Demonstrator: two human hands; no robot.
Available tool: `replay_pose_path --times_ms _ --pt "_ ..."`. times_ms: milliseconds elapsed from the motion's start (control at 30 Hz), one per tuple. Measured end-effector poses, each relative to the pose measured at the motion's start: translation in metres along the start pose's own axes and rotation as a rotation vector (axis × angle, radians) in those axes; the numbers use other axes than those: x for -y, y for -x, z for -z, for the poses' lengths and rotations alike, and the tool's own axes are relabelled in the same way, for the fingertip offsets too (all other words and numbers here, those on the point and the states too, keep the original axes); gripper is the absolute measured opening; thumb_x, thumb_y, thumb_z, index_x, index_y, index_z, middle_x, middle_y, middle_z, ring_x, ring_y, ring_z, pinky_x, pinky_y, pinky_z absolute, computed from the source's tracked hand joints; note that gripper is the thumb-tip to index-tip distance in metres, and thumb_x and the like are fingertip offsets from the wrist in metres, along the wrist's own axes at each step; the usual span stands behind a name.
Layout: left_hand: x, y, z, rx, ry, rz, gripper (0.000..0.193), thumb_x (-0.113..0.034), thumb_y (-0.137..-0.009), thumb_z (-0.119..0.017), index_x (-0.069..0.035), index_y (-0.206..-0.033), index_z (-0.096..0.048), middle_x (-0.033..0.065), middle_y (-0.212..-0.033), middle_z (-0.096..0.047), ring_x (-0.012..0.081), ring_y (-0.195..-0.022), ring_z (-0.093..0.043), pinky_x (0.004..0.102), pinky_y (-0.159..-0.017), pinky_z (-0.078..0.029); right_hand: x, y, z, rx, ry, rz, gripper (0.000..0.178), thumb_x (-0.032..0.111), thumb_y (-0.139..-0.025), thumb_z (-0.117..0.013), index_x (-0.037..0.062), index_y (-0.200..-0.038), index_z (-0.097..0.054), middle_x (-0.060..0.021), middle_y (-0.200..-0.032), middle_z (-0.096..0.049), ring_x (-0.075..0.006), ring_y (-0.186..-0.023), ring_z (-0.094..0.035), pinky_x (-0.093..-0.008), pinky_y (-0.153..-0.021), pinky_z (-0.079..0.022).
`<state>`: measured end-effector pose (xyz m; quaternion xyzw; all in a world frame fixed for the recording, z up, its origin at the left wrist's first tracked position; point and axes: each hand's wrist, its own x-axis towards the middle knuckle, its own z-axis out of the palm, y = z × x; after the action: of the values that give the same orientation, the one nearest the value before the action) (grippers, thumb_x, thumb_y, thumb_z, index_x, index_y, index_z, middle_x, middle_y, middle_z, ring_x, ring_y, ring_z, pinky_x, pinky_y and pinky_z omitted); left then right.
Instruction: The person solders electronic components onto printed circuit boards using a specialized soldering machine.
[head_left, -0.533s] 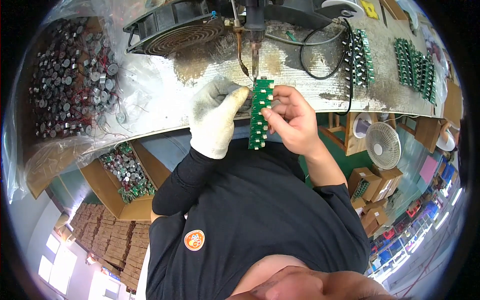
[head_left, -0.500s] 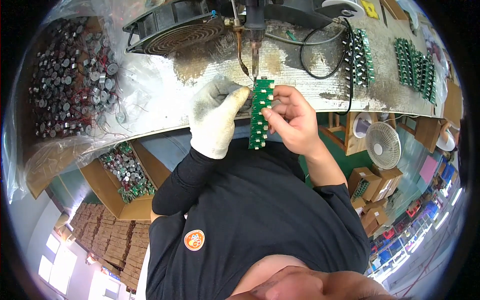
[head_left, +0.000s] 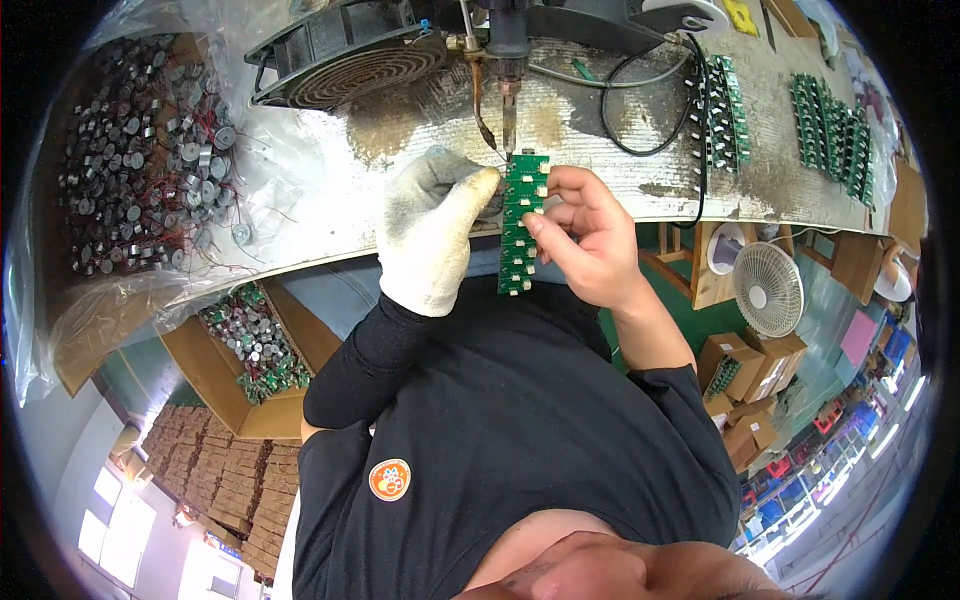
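Note:
My right hand (head_left: pixel 592 240), bare, pinches the right edge of a long green circuit board (head_left: pixel 518 220) between thumb and fingers. Small white connectors run along the board, which stands lengthwise away from me. On its left side, my left hand (head_left: pixel 432 225), in a white glove with grey stains, is closed, its thumb and fingertips pressed together near the board's upper left edge. Whatever lies inside those fingers is hidden. The hot-looking tip of a soldering iron (head_left: pixel 510 105) points down at the board's far end, beside a thin brownish feed tube (head_left: pixel 480 105).
A heap of small round motors with red wires (head_left: pixel 130 160) covers the table's left. A black fan (head_left: pixel 350 60) stands behind my left hand. Black cable (head_left: pixel 606 105) loops at right, near rows of boards (head_left: pixel 722 115). Below the table's left edge is a cardboard box (head_left: pixel 215 375) of parts.
The circuit board has shifted very slightly away from me, toward the iron tip. Both hands keep nearly the same place and hold.

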<state>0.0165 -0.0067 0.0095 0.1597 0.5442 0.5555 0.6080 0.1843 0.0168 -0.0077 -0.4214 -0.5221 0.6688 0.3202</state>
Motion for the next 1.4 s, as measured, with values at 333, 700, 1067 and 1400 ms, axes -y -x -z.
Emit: replay_pose_path --times_ms 333,700,1067,1400 --pt "0.005 -0.003 0.006 -0.025 -0.077 -0.010 0.012 -0.007 -0.086 -0.065 0.003 -0.091 -0.061 0.0058 -0.083 -0.064 0.0105 -0.074 -0.060 0.0239 -0.066 -0.049 -0.007 0.000 0.000 -0.002 0.073 -0.024 0.030 0.001 -0.085 -0.063 -0.0021 -0.111 -0.048 0.0000 -0.066 -0.059 -0.0029 -0.058 -0.051 -0.0188 -0.054 -0.037" --pt "-0.018 -0.012 0.056 0.040 -0.985 -0.808 0.055 -0.017 -0.072 -0.073 0.000 -0.119 -0.052 0.0223 -0.127 -0.049 0.0368 -0.119 -0.047 0.0412 -0.098 -0.040 0.009 -0.011 0.004 -0.137 -0.151 -0.166 0.031 0.007 -0.095 -0.045 0.0018 -0.124 -0.037 -0.0151 -0.092 -0.065 -0.0092 -0.047 -0.051 -0.0195 -0.039 -0.041" --pt "-0.081 0.047 0.169 -0.652 -1.346 -0.545 0.028 -0.001 -0.073 -0.063 -0.007 -0.100 -0.065 0.0102 -0.089 -0.060 0.0191 -0.064 -0.058 0.0288 -0.063 -0.049 0.004 -0.016 -0.001 -0.077 -0.147 -0.105 0.048 -0.002 -0.087 -0.056 -0.0023 -0.129 -0.032 -0.0131 -0.105 -0.059 -0.0091 -0.060 -0.055 -0.0197 -0.043 -0.042" --pt "-0.093 0.021 0.181 -0.256 -1.685 -0.574 0.033 -0.007 -0.073 -0.060 -0.011 -0.106 -0.061 0.0113 -0.086 -0.057 0.0311 -0.075 -0.061 0.0405 -0.064 -0.050 0.004 -0.015 -0.005 -0.101 -0.124 -0.105 0.047 -0.003 -0.086 -0.055 -0.0019 -0.128 -0.033 -0.0132 -0.103 -0.060 -0.0093 -0.058 -0.055 -0.0201 -0.043 -0.042"
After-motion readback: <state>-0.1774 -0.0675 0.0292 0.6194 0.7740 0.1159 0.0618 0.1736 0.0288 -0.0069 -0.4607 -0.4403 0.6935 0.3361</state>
